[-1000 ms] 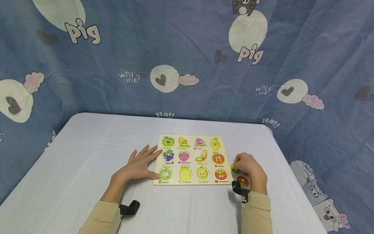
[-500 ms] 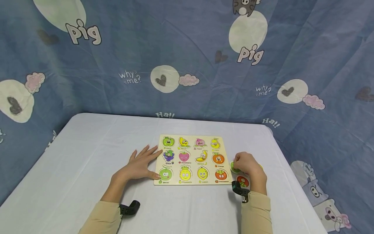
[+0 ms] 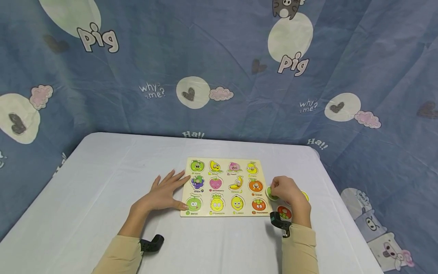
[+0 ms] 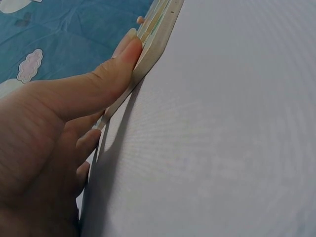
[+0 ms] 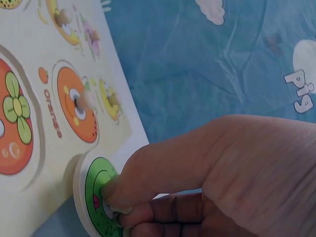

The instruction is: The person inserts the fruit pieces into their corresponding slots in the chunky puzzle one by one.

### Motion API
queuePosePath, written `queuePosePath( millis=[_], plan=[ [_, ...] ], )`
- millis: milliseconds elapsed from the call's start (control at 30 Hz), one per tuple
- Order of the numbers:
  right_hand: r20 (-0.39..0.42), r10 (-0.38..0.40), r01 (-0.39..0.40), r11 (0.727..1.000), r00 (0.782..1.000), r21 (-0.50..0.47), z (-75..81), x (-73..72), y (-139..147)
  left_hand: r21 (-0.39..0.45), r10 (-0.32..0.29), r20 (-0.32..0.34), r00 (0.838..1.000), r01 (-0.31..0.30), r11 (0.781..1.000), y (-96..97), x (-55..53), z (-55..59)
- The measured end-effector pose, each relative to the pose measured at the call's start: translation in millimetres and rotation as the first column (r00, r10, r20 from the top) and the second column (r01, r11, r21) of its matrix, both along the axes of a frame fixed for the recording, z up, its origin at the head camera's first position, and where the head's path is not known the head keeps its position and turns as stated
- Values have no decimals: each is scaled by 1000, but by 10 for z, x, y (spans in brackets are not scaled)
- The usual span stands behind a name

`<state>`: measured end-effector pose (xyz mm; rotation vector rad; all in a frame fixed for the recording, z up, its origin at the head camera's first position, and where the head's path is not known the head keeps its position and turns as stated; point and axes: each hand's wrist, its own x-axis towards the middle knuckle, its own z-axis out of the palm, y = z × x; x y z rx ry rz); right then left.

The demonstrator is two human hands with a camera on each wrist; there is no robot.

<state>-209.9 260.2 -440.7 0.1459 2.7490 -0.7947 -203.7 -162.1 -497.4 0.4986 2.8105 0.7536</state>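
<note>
A wooden fruit puzzle board [image 3: 205, 196] lies on the table. Along its left edge my left hand [image 3: 161, 195] rests with fingers spread, the thumb [image 4: 111, 81] against the rim. My right hand [image 3: 286, 190] pinches a round green puzzle piece [image 5: 96, 173], tilted up beside the board's right edge. Knobs stand on the orange [image 5: 74, 106] and the top-row fruits; the persimmon picture [image 3: 258, 204] sits in a recess with no knob. Below the right hand a red puzzle piece [image 3: 284, 212] lies on the table, and a yellow one [image 3: 305, 195] shows partly behind the wrist.
The white-covered table [image 3: 102, 175] extends around the board. A blue patterned curtain [image 3: 219, 49] hangs behind it. Black wrist cameras [image 3: 152, 243] sit on both wrists, the right one close to the red piece.
My right hand has shifted slightly left and away from me with the green piece, which now overlaps the board's right edge. More of the yellow piece shows. The left hand stays still.
</note>
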Motion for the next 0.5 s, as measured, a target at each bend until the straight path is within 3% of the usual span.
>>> queuePosePath(
  millis=[500],
  plan=[
    [-57,64,-66,997,996,-38,-50,-58,-112,0,0,-2,1000,0,1000,2,6,12]
  ],
)
